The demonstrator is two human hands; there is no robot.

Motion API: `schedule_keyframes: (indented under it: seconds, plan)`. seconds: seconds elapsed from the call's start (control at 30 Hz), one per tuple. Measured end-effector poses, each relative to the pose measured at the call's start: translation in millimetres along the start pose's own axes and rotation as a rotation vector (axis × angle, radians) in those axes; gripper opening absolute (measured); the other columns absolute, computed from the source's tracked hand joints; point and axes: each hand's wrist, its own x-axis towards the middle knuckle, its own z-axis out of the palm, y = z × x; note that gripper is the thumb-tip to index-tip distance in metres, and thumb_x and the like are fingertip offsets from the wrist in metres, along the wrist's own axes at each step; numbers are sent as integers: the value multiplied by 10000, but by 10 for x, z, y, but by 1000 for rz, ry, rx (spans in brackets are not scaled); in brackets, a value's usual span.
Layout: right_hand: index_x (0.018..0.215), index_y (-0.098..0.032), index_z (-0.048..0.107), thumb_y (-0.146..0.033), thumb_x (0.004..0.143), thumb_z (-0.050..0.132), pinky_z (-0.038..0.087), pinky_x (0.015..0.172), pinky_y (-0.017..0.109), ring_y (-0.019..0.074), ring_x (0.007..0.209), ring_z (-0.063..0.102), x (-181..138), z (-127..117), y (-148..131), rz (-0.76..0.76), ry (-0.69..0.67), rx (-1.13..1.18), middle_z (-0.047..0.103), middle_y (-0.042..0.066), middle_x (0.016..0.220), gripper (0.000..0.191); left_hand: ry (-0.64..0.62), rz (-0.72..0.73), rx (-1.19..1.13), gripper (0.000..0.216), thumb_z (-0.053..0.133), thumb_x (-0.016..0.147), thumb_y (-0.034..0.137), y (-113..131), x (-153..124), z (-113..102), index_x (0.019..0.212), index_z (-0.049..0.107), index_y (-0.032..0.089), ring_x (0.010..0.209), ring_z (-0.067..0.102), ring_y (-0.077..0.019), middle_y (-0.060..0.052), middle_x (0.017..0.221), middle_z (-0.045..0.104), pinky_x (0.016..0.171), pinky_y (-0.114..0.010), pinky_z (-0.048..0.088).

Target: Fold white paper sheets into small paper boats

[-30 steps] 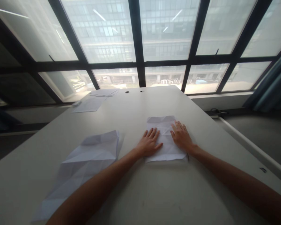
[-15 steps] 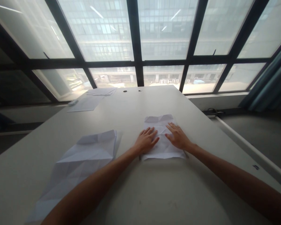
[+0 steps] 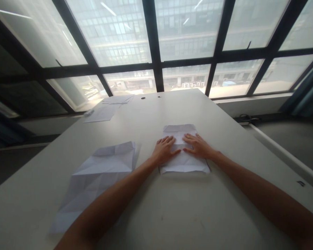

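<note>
Left hand: the left hand (image 3: 165,150) lay palm down on the left part of the folded paper (image 3: 184,165), fingers extended and thumb out to the side, resting flat with nothing gripped.
Right hand: the right hand (image 3: 197,145) lay likewise on the right part of the folded paper, open and flat, its thumb near the other thumb but apart, and gripped nothing.
Folded paper: it sat on the white surface (image 3: 151,118), its middle partly covered by both hands; creases crossed it, and its near edge looked slightly raised.
Larger sheet: a creased sheet (image 3: 94,177) lay left of the folded paper, well apart from it.
In the way: the left forearm (image 3: 114,205) crossed in front of the creased sheet and hid part of its near right side.
Flat papers: several papers (image 3: 101,114) overlapped beyond the folded paper, far to its left.
Holes: two dark openings, a larger hole (image 3: 143,98) and a smaller hole (image 3: 159,97), showed beyond the folded paper.
Dark item: a small dark item (image 3: 301,183), too small to identify, lay right of the folded paper.
Backdrop: windows (image 3: 182,31) stood beyond the folded paper; a blue curtain (image 3: 302,93) hung far to its right.
</note>
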Motion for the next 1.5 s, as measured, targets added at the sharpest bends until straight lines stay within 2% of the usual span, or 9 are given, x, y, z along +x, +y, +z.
schedule_keyframes:
  seconds: [0.23, 0.47, 0.6, 0.73, 0.87, 1.03, 1.3, 1.4, 1.5]
  plan:
    - [1336, -249, 591, -389, 966, 508, 247, 1174, 477, 236, 1357, 473, -15, -22, -19, 10, 45, 36, 585, 72, 1399, 404, 76, -61, -84, 338, 535, 937, 494, -28, 32, -67, 1136, 710, 283, 1218, 567, -223, -21, 1279, 665, 1080, -377, 386]
    - [1524, -218, 342, -481, 984, 404, 188, 1189, 523, 258, 1483, 241, -39, -73, -26, -63, -94, -18, 272, 97, 1601, 604, -56, 88, 25, 601, 373, 979, 577, -38, 3, -21, 1508, 360, 292, 1487, 226, -268, -54, 1590, 323, 1200, -546, 122]
    - [1525, -149, 334, -277, 972, 344, 122, 1193, 565, 269, 1488, 224, -43, -47, -156, -31, -100, -103, 281, 121, 1594, 568, -154, 191, 28, 740, 311, 950, 679, -30, -13, -23, 1566, 205, 282, 1509, 139, -284, -74, 1634, 174, 1193, -552, 108]
    - [1522, -63, 315, -158, 911, 333, 126, 1210, 505, 258, 1495, 202, 8, 79, -339, 3, -24, -131, 282, 154, 1590, 619, -166, 189, 24, 777, 297, 946, 692, -19, -9, -25, 1578, 140, 268, 1516, 89, -278, -81, 1637, 147, 1193, -541, 82]
    - [1550, -90, 247, -260, 970, 270, 180, 1211, 450, 217, 1494, 209, 55, 171, -402, 1, -60, -65, 245, 121, 1609, 604, -161, 180, 15, 800, 285, 953, 680, -16, -7, -18, 1585, 67, 240, 1518, 72, -264, -89, 1638, 133, 1198, -516, 72]
    - [1539, -113, 290, -395, 1009, 233, 140, 1208, 505, 248, 1495, 203, 42, 165, -268, 116, -55, -99, 263, 121, 1602, 603, -169, 184, 19, 825, 245, 941, 710, -41, -8, 3, 1580, 131, 201, 1519, 72, -256, -94, 1635, 137, 1204, -500, 44]
    - [1500, -64, 341, -306, 984, 297, 160, 1184, 552, 289, 1468, 271, 36, 95, -118, 334, 98, -182, 343, 197, 1559, 572, -179, 194, 3, 840, 237, 931, 726, -43, 6, -14, 1575, 154, 193, 1519, 68, -266, -91, 1637, 126, 1203, -504, 35]
    - [1499, -35, 334, -261, 970, 298, 118, 1209, 490, 252, 1490, 215, 58, 62, -267, 240, 202, -177, 317, 182, 1575, 577, -174, 198, -5, 850, 257, 921, 736, -41, 10, -18, 1576, 151, 205, 1519, 64, -273, -86, 1637, 137, 1200, -514, 28]
    - [1528, -66, 295, -280, 985, 266, 130, 1216, 434, 209, 1501, 181, 60, 86, -408, 73, 108, -96, 270, 138, 1601, 584, -159, 201, -10, 852, 268, 924, 726, -50, 15, 10, 1583, 103, 212, 1519, 66, -273, -84, 1636, 148, 1198, -521, 30]
